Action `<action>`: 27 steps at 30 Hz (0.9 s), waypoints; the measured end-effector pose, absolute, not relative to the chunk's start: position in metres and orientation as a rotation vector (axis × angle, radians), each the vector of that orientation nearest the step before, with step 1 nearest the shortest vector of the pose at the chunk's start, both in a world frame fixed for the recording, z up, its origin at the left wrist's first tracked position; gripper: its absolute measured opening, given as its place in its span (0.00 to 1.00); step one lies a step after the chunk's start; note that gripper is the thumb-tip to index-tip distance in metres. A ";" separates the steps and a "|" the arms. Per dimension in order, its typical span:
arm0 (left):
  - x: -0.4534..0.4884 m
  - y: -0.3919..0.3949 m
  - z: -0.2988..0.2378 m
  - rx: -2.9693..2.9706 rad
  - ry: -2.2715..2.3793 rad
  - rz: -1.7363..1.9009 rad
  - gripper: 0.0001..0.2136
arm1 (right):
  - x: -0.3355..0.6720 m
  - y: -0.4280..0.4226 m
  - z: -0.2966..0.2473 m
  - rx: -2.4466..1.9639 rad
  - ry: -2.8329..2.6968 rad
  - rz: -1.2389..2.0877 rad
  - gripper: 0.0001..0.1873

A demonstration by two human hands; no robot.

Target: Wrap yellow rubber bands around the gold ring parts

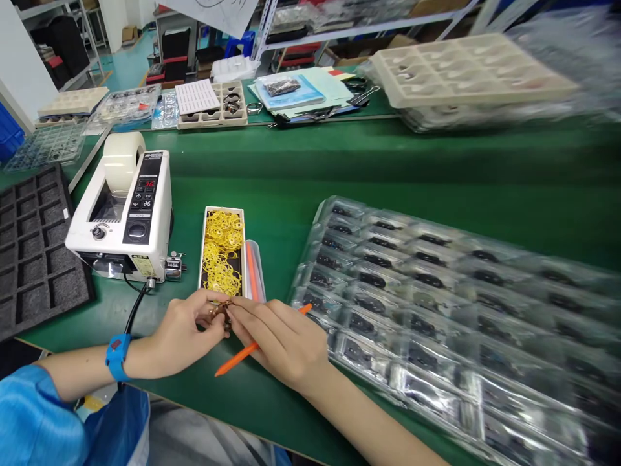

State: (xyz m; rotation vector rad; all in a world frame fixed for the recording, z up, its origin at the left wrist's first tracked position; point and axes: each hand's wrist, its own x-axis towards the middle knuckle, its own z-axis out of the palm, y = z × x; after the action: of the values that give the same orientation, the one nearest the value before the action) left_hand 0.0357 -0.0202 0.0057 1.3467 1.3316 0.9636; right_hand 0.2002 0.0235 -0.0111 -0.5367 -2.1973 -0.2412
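Observation:
My left hand (pixel 182 333) is closed, pinching a small brownish, shiny part (pixel 222 309) whose kind I cannot make out. Fingertips of my right hand (pixel 286 340) meet it at the same part, partly covering it. Across the right palm runs an orange pen-like stick (pixel 237 359), tucked under the fingers with its pointed end toward the lower left. Just beyond both hands lies an open white box (pixel 200 259) of tangled yellow rings or loops (pixel 223 249). Beside that box is a narrow clear tray (pixel 261 275) with another orange stick (pixel 252 268).
A white tape dispenser (pixel 155 213) stands at the left, its cable running toward me. Clear blister trays (pixel 334 207) with dark parts cover the right. A black foam tray (pixel 46 259) lies far left. Beige trays (pixel 475 65) and papers (pixel 334 90) line the back ledge.

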 end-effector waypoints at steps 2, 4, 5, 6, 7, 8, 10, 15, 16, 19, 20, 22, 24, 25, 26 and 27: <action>0.036 -0.021 0.005 1.365 1.331 0.971 0.10 | 0.199 0.021 -0.012 -0.587 -2.170 -0.256 0.06; 0.037 -0.021 0.005 1.365 1.326 0.980 0.10 | 0.197 0.018 -0.013 -0.629 -2.141 -0.276 0.05; 0.037 -0.021 0.005 1.361 1.323 0.981 0.10 | 0.195 0.017 -0.014 -0.641 -2.129 -0.282 0.05; 0.037 -0.020 0.006 1.356 1.321 0.981 0.09 | 0.194 0.017 -0.014 -0.650 -2.119 -0.285 0.05; 0.037 -0.020 0.007 1.346 1.318 0.977 0.09 | 0.193 0.016 -0.015 -0.655 -2.114 -0.283 0.05; 0.036 -0.019 0.008 1.329 1.312 0.969 0.08 | 0.193 0.016 -0.014 -0.662 -2.113 -0.273 0.05; 0.035 -0.017 0.010 1.272 1.289 0.955 0.08 | 0.192 0.016 -0.013 -0.683 -2.114 -0.212 0.05; 0.031 -0.008 0.013 1.041 1.230 0.934 0.07 | 0.202 0.016 -0.005 -0.805 -2.044 0.195 0.04; 0.031 -0.006 0.013 1.002 1.213 0.936 0.08 | 0.205 0.017 -0.003 -0.837 -2.022 0.296 0.05; 0.030 -0.003 0.013 0.927 1.150 0.937 0.09 | 0.212 0.020 0.003 -0.901 -2.037 0.645 0.06; 0.030 -0.002 0.013 0.910 1.128 0.932 0.10 | 0.212 0.021 0.004 -0.898 -2.070 0.768 0.07; 0.030 -0.001 0.014 0.889 1.098 0.919 0.11 | 0.213 0.024 0.006 -0.864 -2.129 0.983 0.07; 0.030 0.000 0.015 0.867 1.079 0.922 0.12 | 0.212 0.025 0.006 -0.829 -2.142 1.113 0.07; 0.030 0.000 0.015 0.851 1.068 0.922 0.13 | 0.211 0.025 0.005 -0.816 -2.136 1.145 0.07; 0.030 0.000 0.016 0.833 1.057 0.918 0.14 | 0.211 0.024 0.004 -0.807 -2.127 1.162 0.08; 0.030 0.000 0.016 0.813 1.046 0.911 0.15 | 0.210 0.024 0.003 -0.803 -2.119 1.170 0.08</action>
State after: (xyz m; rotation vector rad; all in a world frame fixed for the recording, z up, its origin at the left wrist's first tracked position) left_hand 0.0303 -0.0001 0.0160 0.8128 1.0456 0.9109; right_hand 0.2104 0.0240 0.0030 -0.8033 -2.1187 1.1700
